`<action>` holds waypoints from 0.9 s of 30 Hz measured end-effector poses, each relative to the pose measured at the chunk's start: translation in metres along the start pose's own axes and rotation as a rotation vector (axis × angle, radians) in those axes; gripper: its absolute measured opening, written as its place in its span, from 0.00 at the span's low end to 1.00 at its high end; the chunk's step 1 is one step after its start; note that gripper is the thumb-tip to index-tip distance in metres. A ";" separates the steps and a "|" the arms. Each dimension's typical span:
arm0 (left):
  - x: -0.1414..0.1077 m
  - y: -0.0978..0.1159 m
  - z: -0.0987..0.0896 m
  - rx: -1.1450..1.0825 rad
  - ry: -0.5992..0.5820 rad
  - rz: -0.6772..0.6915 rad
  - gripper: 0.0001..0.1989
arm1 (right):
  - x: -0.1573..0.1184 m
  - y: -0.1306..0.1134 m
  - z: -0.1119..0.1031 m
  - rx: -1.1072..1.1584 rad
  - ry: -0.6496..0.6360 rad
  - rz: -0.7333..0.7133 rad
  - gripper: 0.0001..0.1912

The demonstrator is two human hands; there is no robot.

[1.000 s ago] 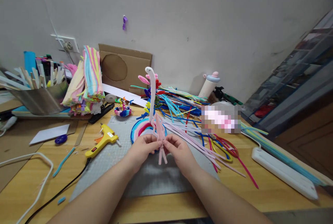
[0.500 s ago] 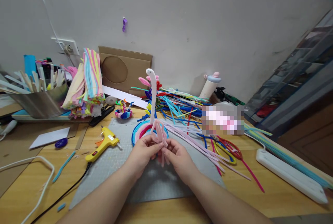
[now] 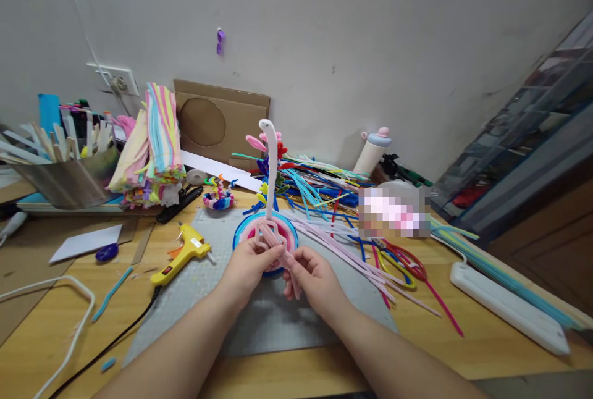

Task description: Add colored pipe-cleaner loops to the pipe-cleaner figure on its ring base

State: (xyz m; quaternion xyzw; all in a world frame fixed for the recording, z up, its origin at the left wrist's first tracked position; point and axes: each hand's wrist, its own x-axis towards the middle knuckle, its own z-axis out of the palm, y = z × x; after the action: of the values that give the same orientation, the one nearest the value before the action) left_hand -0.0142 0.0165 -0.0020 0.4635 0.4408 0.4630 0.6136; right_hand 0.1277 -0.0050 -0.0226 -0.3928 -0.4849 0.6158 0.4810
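Note:
A small bundle of bent pink pipe cleaners is held between both hands above the grey mat. My left hand is closed round its middle. Lower down, near the loose ends, my right hand pinches the same bundle. Behind them lies a round coil of blue, white and pink, partly hidden by the hands. A white long-necked figure stands upright at its back edge. Long pale pink pipe cleaners stretch away to the right.
A yellow glue gun lies left of the hands, its black cord running to the front. Further back are a metal bin of sticks, bundled pipe cleaners and cardboard. A white power strip is at the right.
The pink bundle has tilted, its top leaning left and its loose ends pointing lower right. My right hand's fingers have shifted along it, and more of the coil shows.

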 end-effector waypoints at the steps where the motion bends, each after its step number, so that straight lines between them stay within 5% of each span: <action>1: -0.001 0.000 0.000 -0.017 -0.014 -0.005 0.11 | 0.000 -0.001 0.000 0.015 -0.009 0.010 0.17; 8: -0.002 0.006 0.002 -0.096 -0.136 -0.018 0.11 | 0.001 -0.003 -0.003 0.201 -0.096 0.113 0.16; 15: -0.003 0.010 0.004 -0.109 -0.095 0.007 0.11 | -0.001 -0.006 0.001 0.128 -0.078 0.040 0.16; 23: -0.002 0.007 0.001 -0.127 -0.240 0.008 0.10 | -0.002 -0.005 0.001 0.142 -0.089 0.087 0.16; 27: -0.002 0.013 0.000 -0.063 -0.177 0.004 0.12 | -0.001 -0.006 0.001 0.019 -0.019 0.001 0.17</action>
State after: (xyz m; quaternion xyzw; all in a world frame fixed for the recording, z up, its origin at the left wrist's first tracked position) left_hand -0.0167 0.0168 0.0105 0.4838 0.3693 0.4350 0.6636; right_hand 0.1289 -0.0060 -0.0163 -0.3827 -0.4835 0.6241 0.4799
